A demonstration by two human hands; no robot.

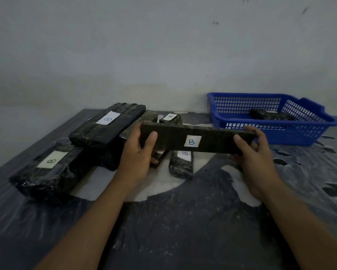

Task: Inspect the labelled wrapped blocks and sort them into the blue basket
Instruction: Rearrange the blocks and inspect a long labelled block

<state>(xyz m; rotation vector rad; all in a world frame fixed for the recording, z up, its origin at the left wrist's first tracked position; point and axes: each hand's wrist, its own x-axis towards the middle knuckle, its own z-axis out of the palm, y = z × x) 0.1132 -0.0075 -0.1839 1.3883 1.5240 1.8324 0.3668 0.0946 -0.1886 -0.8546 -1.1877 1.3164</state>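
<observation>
Fingers [152, 136] of both hands curl round a long wrapped block [197, 140] w/ "B" label, left hand [137, 154] & right hand [256, 152] at its ends, above tabletop [183, 221]; blue basket [270, 131] at 2 o'clock.

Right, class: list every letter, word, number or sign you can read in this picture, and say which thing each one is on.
"B" on the white label of the long block held by the left hand and the right hand.
"B" on the near left block.
"B" on the far left block.
"B" on the small far block.
"B" on the block below the held one.
The block in the blue basket shows no label.
</observation>
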